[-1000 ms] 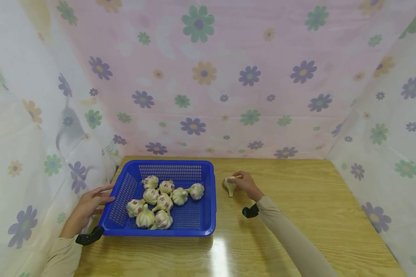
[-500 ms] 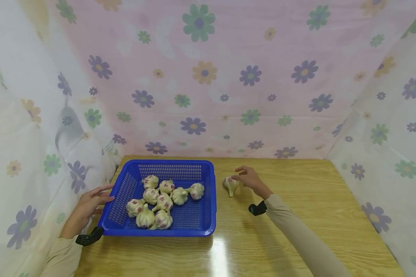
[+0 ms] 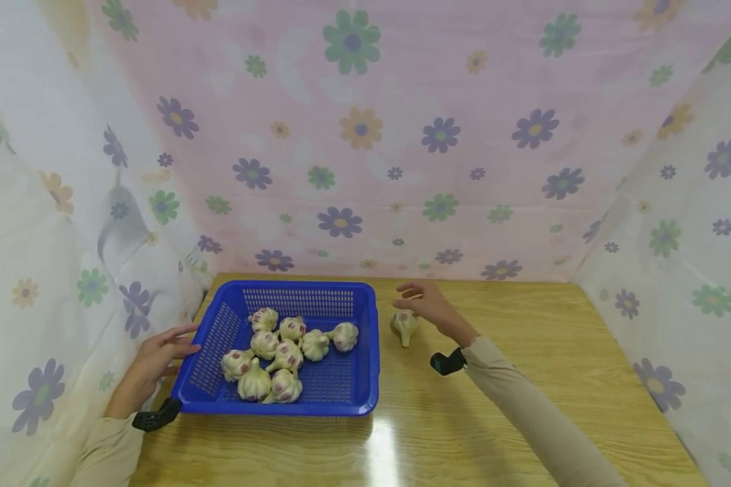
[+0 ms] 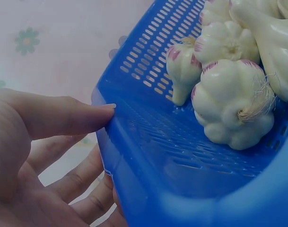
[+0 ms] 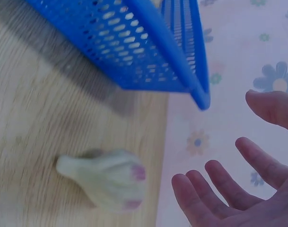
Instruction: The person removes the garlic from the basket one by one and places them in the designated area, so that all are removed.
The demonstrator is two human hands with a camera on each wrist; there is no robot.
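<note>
A blue plastic basket with slotted walls holds several garlic bulbs, white with purple marks. My left hand rests against the basket's left side. In the left wrist view, the thumb tip touches the rim while the fairly straight fingers reach along the outer wall, their tips hidden behind it. One lone garlic bulb lies on the table to the right of the basket, its stem toward me. Just above and behind that bulb is my right hand, fingers spread and holding nothing; the right wrist view shows a gap between them.
The wooden table extends right of the basket and in front of it. A flower-printed pink cloth hangs at the back edge, and white flowered cloths stand at both sides.
My right hand has let go of the lone garlic bulb and lifted away from it, its fingers spreading. The bulb stays where it lay. My left hand and the basket look unchanged.
</note>
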